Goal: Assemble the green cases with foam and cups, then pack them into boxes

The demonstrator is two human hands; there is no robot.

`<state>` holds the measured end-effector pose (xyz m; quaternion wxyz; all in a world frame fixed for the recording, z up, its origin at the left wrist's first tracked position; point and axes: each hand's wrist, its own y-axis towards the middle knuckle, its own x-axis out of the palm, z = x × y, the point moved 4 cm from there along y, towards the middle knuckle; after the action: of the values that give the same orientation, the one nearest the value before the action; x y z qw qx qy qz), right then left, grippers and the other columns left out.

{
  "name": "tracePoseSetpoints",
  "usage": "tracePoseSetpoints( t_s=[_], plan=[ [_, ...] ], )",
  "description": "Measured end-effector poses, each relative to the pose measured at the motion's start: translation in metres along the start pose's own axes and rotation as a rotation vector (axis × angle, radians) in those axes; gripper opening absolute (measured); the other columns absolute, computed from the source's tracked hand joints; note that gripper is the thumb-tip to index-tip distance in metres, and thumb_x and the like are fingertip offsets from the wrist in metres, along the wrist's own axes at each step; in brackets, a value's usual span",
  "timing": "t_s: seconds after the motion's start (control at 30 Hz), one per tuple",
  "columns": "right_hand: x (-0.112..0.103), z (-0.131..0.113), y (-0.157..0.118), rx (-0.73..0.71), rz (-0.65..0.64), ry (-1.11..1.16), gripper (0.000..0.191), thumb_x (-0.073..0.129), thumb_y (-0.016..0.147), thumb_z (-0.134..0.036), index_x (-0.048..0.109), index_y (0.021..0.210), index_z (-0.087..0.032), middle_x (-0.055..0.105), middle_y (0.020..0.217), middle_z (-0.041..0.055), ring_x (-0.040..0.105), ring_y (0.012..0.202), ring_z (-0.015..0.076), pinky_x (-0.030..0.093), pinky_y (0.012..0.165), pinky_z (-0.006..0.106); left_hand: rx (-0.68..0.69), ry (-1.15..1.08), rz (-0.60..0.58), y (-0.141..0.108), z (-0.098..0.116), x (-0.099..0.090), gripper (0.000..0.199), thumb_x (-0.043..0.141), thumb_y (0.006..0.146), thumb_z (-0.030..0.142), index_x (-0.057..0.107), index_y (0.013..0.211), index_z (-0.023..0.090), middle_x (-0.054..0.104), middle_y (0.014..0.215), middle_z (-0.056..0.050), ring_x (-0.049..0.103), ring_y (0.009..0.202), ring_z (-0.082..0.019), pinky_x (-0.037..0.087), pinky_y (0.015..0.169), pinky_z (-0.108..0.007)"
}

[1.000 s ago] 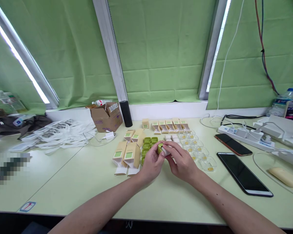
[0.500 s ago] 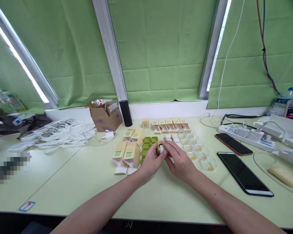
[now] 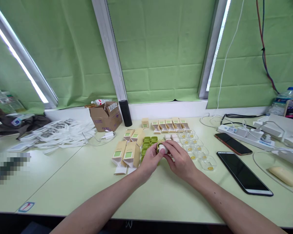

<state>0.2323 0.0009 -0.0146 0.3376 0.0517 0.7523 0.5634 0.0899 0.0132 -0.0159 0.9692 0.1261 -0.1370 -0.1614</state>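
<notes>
Left hand (image 3: 149, 160) and right hand (image 3: 182, 160) gripped a green cup (image 3: 158, 147) with a white piece (image 3: 163, 148) above the table (image 3: 75, 178), apparently bracing it from both sides, matching cups (image 3: 146, 145) left, clear cases (image 3: 206, 162) right

It looks like an office or workroom: a long pale table (image 3: 75, 191) runs beneath green blinds (image 3: 158, 55), with a power strip (image 3: 249, 140), phones (image 3: 243, 174) and cables (image 3: 246, 116) at one end. Small boxes (image 3: 129, 155) and green cups (image 3: 146, 145) stand grouped on it, as at a workstation.
</notes>
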Motion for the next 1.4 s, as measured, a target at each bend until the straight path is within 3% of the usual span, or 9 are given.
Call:
tracePoseSetpoints(
  t_s=[0.37,0.57,0.8,0.93,1.07,1.23,1.33,1.4],
  plan=[
    [0.0,0.001,0.0,-0.002,0.019,0.017,0.051,0.057,0.106,-0.02,0.051,0.156,-0.025,0.071,0.13,0.0167,0.074,0.119,0.0317,0.07,0.096,0.048,0.005,0.064,0.016,0.001,0.003,0.0,0.059,0.083,0.086,0.063,0.073,0.119,0.015,0.076,0.112,-0.013,0.071,0.105,-0.025,0.056,0.099,-0.037],
    [-0.003,0.005,0.003,0.068,0.005,0.025,0.056,0.064,0.104,-0.028,0.046,0.157,-0.024,0.071,0.132,0.0168,0.071,0.121,0.0339,0.069,0.094,0.05,-0.026,0.018,0.025,0.002,-0.003,-0.003,0.066,0.082,0.082,0.069,0.073,0.115,0.013,0.078,0.105,-0.014,0.073,0.097,-0.025,0.057,0.092,-0.035],
    [-0.004,0.014,0.003,0.154,-0.043,0.076,0.045,0.072,0.098,-0.03,0.057,0.14,-0.025,0.07,0.13,0.0156,0.067,0.118,0.0355,0.065,0.092,0.054,-0.035,0.017,0.035,0.003,-0.006,-0.004,0.073,0.078,0.082,0.076,0.073,0.12,0.014,0.078,0.119,-0.018,0.074,0.103,-0.028,0.058,0.091,-0.037],
    [-0.003,0.016,0.003,0.207,-0.051,0.182,0.039,0.073,0.096,-0.027,0.061,0.133,-0.026,0.069,0.128,0.0138,0.065,0.114,0.033,0.064,0.09,0.051,-0.049,0.016,0.035,0.002,-0.006,-0.005,0.071,0.078,0.081,0.076,0.074,0.117,0.015,0.078,0.116,-0.016,0.074,0.103,-0.027,0.057,0.095,-0.038],
    [-0.002,0.019,0.004,0.329,-0.042,0.327,0.035,0.075,0.093,-0.028,0.066,0.126,-0.027,0.07,0.128,0.0123,0.065,0.116,0.0314,0.064,0.086,0.046,-0.023,0.051,0.029,0.001,-0.003,-0.009,0.068,0.069,0.089,0.077,0.075,0.12,0.017,0.077,0.118,-0.014,0.07,0.115,-0.029,0.055,0.1,-0.039],
    [0.002,0.032,-0.002,0.573,-0.01,0.589,0.036,0.079,0.088,-0.034,0.069,0.121,-0.024,0.076,0.118,0.0103,0.074,0.098,0.0258,0.066,0.084,0.043,0.047,0.238,0.057,-0.002,0.004,-0.021,0.055,0.064,0.102,0.054,0.059,0.147,0.023,0.066,0.142,-0.014,0.057,0.139,-0.029,0.047,0.114,-0.042],
    [0.004,0.037,-0.006,0.644,0.021,0.724,0.04,0.082,0.086,-0.039,0.071,0.12,-0.022,0.077,0.117,0.0112,0.075,0.09,0.0233,0.067,0.078,0.039,0.242,0.566,0.032,-0.003,0.016,-0.025,0.047,0.058,0.106,0.033,0.053,0.152,0.025,0.055,0.155,-0.015,0.047,0.147,-0.029,0.041,0.12,-0.048],
    [0.004,0.039,-0.006,0.649,0.044,0.752,0.041,0.083,0.086,-0.042,0.073,0.12,-0.022,0.078,0.116,0.0111,0.075,0.087,0.0222,0.067,0.076,0.037,0.394,0.814,0.007,-0.005,0.023,-0.024,0.051,0.055,0.105,0.022,0.047,0.155,0.026,0.052,0.156,-0.015,0.043,0.149,-0.03,0.037,0.124,-0.053]
  ],
)
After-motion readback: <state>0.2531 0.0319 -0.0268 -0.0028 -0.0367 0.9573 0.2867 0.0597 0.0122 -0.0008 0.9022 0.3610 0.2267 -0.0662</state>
